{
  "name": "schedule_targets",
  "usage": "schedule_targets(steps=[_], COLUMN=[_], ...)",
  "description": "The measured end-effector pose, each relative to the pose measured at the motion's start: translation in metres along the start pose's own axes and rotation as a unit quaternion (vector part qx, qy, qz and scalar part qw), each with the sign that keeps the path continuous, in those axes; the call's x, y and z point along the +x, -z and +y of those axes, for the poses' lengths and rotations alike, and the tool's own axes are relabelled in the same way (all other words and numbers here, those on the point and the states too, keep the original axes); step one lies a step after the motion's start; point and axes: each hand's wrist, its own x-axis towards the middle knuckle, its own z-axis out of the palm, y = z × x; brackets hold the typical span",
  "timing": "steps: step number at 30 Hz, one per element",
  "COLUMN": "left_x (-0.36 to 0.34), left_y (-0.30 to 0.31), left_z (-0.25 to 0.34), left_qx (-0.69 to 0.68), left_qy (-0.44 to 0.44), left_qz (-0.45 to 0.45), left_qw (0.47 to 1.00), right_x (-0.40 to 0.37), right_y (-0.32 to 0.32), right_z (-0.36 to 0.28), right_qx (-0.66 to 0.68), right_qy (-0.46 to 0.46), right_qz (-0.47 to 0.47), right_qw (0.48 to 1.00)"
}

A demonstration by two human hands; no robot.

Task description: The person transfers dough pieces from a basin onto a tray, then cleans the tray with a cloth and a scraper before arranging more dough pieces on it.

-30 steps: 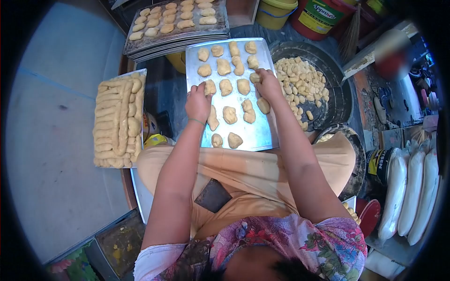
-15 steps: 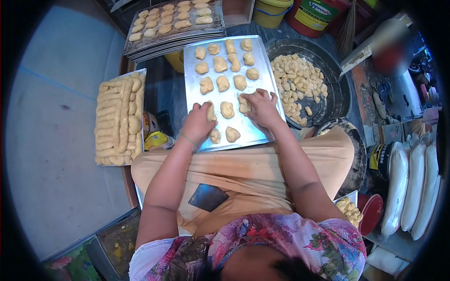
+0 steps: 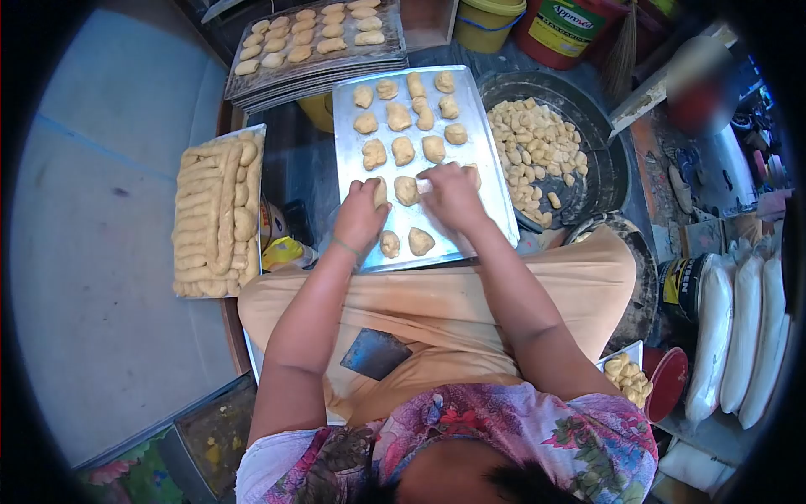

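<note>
A silver baking tray lies before my crossed legs, with rows of pale dough pieces on it. On the tray's left side, my left hand is closed around a dough piece, its fingers partly covering it. My right hand is curled just right of the middle dough ball. A small whitish patch shows at its fingertips; I cannot make out what it is. Another dough piece peeks out behind that hand. Two more dough pieces, one of them roughly triangular, lie nearest me.
A round black pan holding many small dough lumps stands on the right. At left is a tray of long dough strips. Stacked trays with shaped dough stand at the back, beside a yellow bucket and a red margarine bucket.
My right hand has moved left, off the right-hand dough piece and toward the middle ball. The left hand stays at its dough piece.
</note>
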Motion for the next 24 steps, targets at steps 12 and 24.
schedule_targets(steps=[12,24], left_x=[-0.001,0.013], left_y=[-0.010,-0.029], left_z=[0.011,0.013], left_qx=[0.116,0.125], left_qy=[-0.145,-0.205], left_qz=[0.063,0.017], left_qw=[0.981,0.970], right_x=[-0.011,0.018], right_y=[0.014,0.024], right_z=[0.047,0.045], right_qx=[0.100,0.019], right_qy=[-0.166,-0.072], right_qz=[0.046,-0.065], right_qw=[0.980,0.995])
